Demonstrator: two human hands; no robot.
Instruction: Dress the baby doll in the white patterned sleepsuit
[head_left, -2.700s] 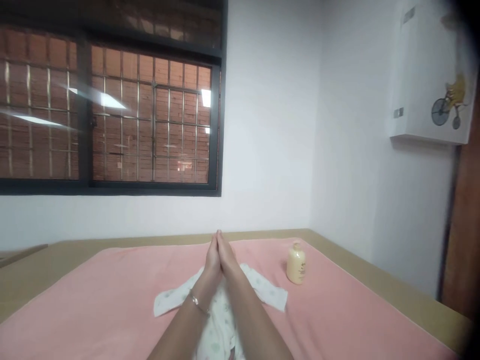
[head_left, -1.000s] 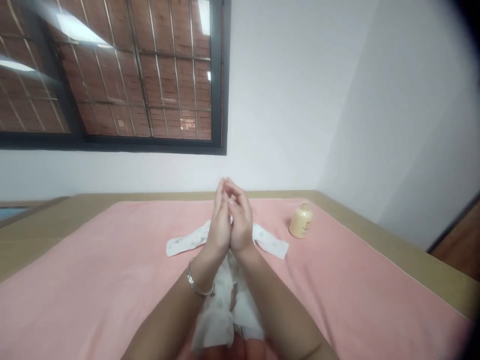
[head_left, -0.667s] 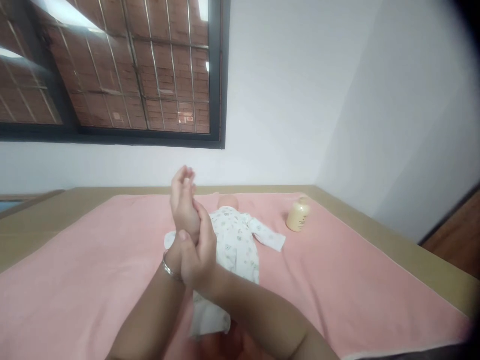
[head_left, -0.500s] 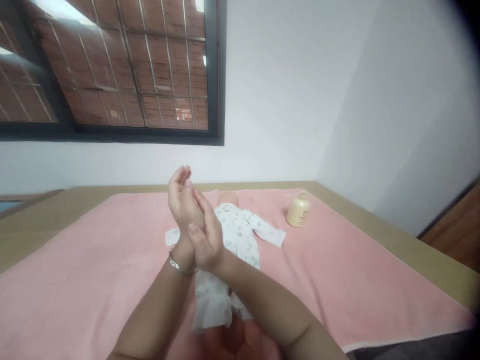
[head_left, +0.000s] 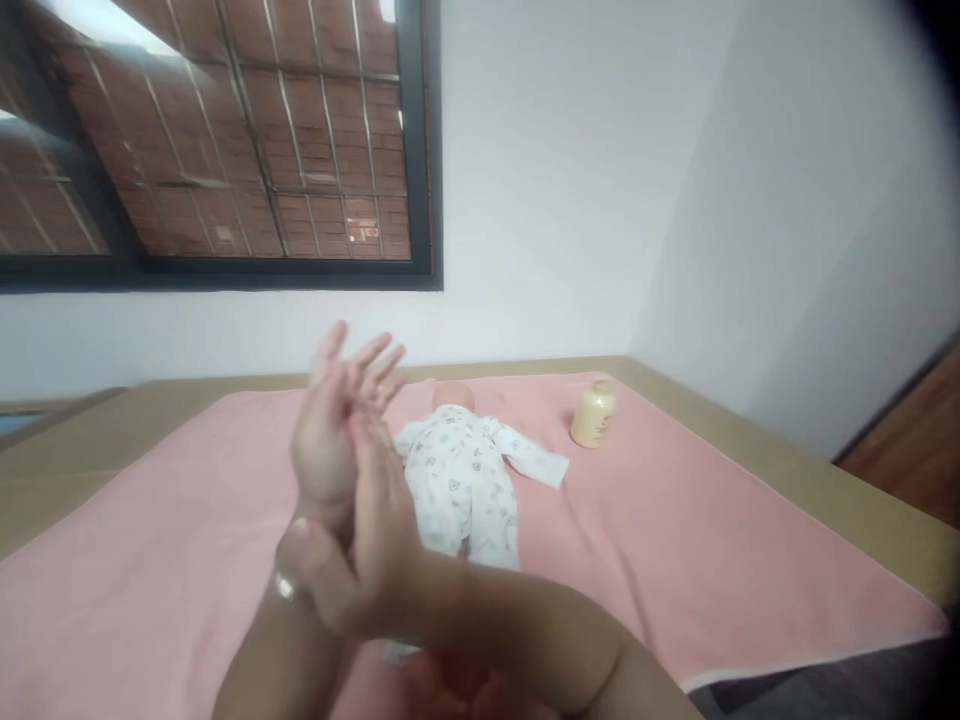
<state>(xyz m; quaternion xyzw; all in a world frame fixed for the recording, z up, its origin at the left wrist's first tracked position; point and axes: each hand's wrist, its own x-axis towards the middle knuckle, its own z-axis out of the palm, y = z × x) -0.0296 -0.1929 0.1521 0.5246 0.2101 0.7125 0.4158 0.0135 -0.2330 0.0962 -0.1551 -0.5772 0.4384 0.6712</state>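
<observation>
While the hands (head_left: 386, 550) touch, the patterned outfit (head_left: 457, 465) lies beyond, rightward.

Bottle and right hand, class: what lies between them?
In the head view, the white outfit, then pink blanket, lies between the right hand and the bottle.

Left hand (head_left: 328, 450) splayed, right hand (head_left: 379, 545) against it

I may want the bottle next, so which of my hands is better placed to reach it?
Probably your right hand: its forearm comes in from the side where the bottle stands, while your left hand would likely reach across. The two hands touch, so must part first.
</observation>
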